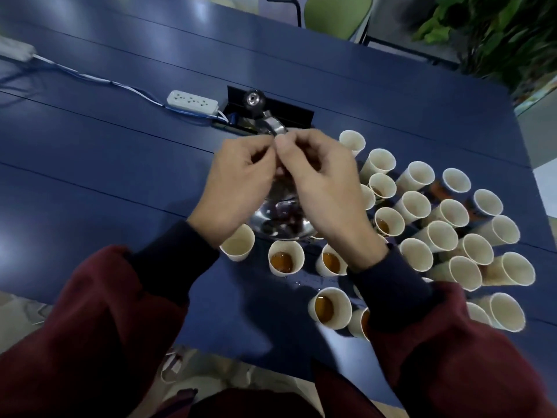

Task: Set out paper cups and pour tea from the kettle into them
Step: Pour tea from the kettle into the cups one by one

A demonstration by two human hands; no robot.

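A shiny steel kettle (272, 220) stands on the blue table (120, 164), mostly hidden under my hands; its knobbed lid (254, 99) shows behind. My left hand (235, 188) and my right hand (319, 188) meet above the kettle. Their fingertips are pinched together right at the steel handle (271, 126), and I cannot see anything between the fingers. Several paper cups crowd the right side; most look empty, like one (417, 176). A few near the kettle hold amber tea, such as two (283, 259) (328, 307). An empty cup (238, 243) sits by my left wrist.
A white power strip (193, 101) with its cable lies at the back left, beside a black cable hatch (289, 108). Spilled drops (301, 282) wet the table between the filled cups. A green chair (334, 13) and a plant (497, 34) stand beyond the far edge.
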